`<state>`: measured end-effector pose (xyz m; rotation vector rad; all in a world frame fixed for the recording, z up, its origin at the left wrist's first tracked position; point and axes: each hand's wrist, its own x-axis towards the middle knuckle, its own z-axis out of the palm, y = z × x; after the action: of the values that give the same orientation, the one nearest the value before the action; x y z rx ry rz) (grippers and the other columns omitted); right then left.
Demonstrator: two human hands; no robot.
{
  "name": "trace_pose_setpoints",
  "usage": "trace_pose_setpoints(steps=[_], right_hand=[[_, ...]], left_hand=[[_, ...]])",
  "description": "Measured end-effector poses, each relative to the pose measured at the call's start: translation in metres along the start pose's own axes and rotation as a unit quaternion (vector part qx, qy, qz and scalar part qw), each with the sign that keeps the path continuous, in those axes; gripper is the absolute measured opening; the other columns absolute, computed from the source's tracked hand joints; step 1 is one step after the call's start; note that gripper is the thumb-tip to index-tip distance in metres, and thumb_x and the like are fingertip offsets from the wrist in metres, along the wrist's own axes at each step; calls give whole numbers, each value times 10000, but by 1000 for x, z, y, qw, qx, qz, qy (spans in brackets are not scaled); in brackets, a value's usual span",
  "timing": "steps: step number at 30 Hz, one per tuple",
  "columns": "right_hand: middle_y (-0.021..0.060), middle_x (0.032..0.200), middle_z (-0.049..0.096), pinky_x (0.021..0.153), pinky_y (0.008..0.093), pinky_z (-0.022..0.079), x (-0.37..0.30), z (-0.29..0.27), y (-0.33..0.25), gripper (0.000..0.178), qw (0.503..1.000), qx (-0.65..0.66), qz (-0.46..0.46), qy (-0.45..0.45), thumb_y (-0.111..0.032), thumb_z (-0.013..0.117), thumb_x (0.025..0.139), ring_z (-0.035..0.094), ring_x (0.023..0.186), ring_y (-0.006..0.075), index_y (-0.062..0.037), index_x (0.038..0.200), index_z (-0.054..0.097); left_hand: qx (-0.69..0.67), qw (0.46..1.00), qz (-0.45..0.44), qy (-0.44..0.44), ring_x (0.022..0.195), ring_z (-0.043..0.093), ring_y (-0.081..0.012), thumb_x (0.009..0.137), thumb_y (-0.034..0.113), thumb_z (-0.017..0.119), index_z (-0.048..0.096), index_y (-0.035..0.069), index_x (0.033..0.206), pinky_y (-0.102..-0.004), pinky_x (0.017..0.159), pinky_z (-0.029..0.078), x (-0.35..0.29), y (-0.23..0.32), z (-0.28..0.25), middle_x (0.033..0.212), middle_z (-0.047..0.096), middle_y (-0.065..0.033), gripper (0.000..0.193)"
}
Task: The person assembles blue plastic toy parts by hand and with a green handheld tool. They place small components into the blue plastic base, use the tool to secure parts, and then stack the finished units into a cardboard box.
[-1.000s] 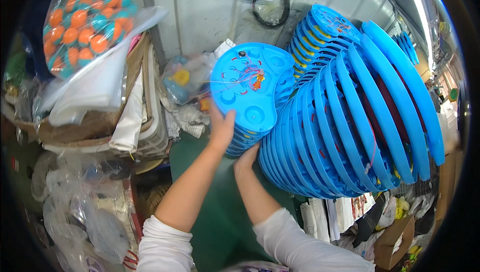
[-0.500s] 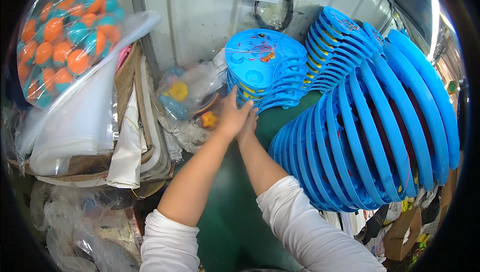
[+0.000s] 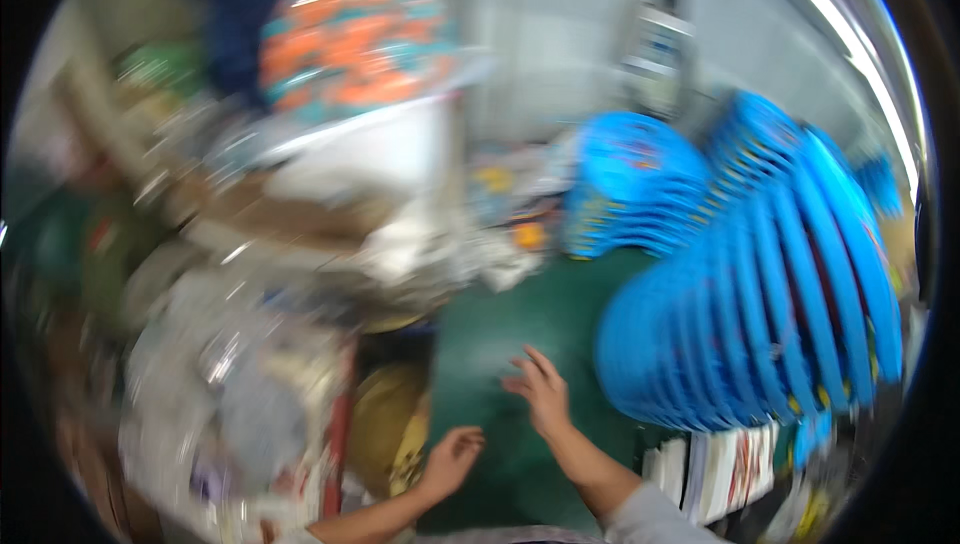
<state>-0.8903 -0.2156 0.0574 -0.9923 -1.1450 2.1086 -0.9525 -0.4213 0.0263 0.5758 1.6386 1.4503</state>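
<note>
Both hands hang over the green tabletop, apart from each other and from the blue stacks. My right hand is open, its fingers apart and holding nothing. Lower and to the left, near the table's left edge, my left hand is empty with loosely bent fingers, somewhat blurred. At the back of the table stands a stack of blue plastic trays with wires and red bits on top. A long leaning row of blue plastic shells fills the right side, nearest my right hand.
A clear bag of orange-and-teal balls sits at the back left above white plastic sheeting. Clear plastic bags heap up at the left. A round brownish-yellow object lies beside the table. A grey box hangs on the wall.
Both hands have left the back blue stack, come back toward me and separated. The view has swung left, blurring the scene.
</note>
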Motion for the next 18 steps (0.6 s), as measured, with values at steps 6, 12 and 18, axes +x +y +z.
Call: trace_pose_setpoints(steps=[6, 12, 18], right_hand=[[169, 1263, 568, 695, 375, 581, -194, -34, 21, 519, 982, -32, 134, -129, -290, 557, 1022, 663, 849, 239, 15, 1426, 441], [145, 1336, 502, 731, 430, 576, -269, -16, -3, 688, 916, 14, 166, -364, -535, 482, 1004, 622, 971, 271, -34, 1466, 393], [181, 1580, 293, 927, 784, 404, -328, 117, -52, 908, 733, 267, 239, -579, -763, 393, 912, 417, 1337, 448, -196, 1591, 188]], left_hand=[[80, 994, -65, -28, 908, 628, -135, 998, 180, 559, 555, 29, 1283, -296, 843, 512, -196, -4, -26, 996, 665, -47, 322], [9, 987, -10, 158, 938, 616, -135, 989, 193, 546, 583, 24, 1265, -317, 851, 503, -302, -46, 22, 991, 660, -50, 326], [-139, 915, -83, 370, 920, 617, -109, 992, 202, 601, 602, 75, 1260, -280, 785, 515, -438, -80, 47, 1008, 679, -31, 296]])
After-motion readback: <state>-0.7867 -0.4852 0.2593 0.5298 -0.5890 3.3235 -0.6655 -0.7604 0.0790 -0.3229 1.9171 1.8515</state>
